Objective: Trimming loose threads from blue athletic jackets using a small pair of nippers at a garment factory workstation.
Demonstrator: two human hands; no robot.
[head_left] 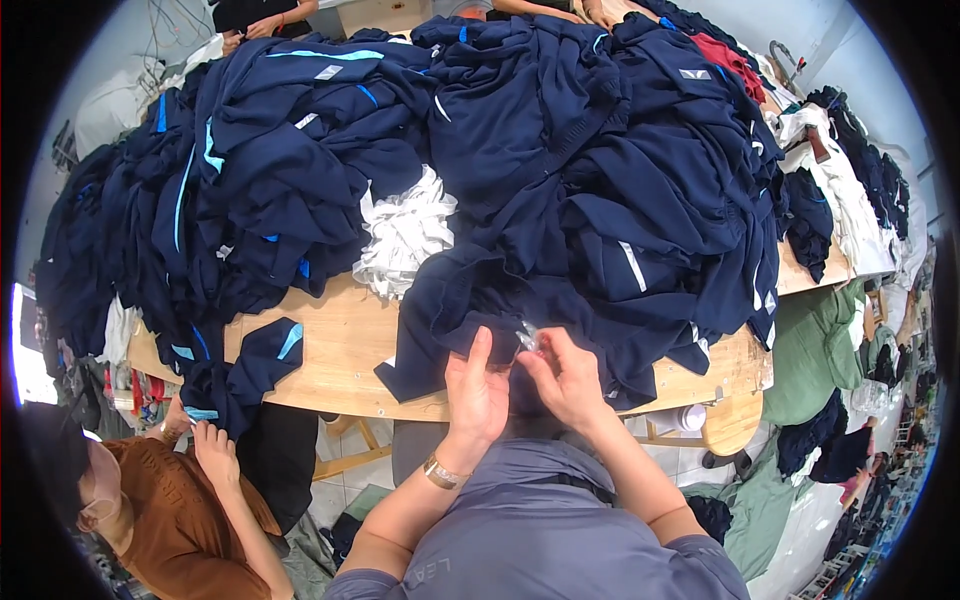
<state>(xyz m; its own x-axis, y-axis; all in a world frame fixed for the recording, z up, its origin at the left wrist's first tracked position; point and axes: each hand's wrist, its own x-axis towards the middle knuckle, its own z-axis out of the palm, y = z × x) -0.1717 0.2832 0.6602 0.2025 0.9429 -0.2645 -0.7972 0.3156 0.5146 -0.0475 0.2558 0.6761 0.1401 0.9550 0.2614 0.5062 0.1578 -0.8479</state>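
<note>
In the head view, the left hand (478,390) and the right hand (570,375) meet at the bench's near edge, over a navy blue knit fabric garment (458,290) that lies spread on the pale wooden bench (340,350), in front of the person. The right hand is nearly closed, thumb and forefinger pinching a small, shiny, see-through piece (528,336), its exact kind too small to tell. The left hand is half curled just beside it, one digit pointing up and away; where its other fingers end, against the cloth, I cannot tell whether they grip. The forearms slant inward from below, the left wrist wearing a metallic band (445,472).

A cream-coloured box (375,14) stands at the top edge, its contents hidden. Behind the hands rises a large heap of navy garments with light blue and white strips (660,150); a tangled bunch of white fabric strips (405,235) sits left of the garment. At lower left, a co-worker in a brown top (195,520) handles a navy piece with light blue trim (240,375).
</note>
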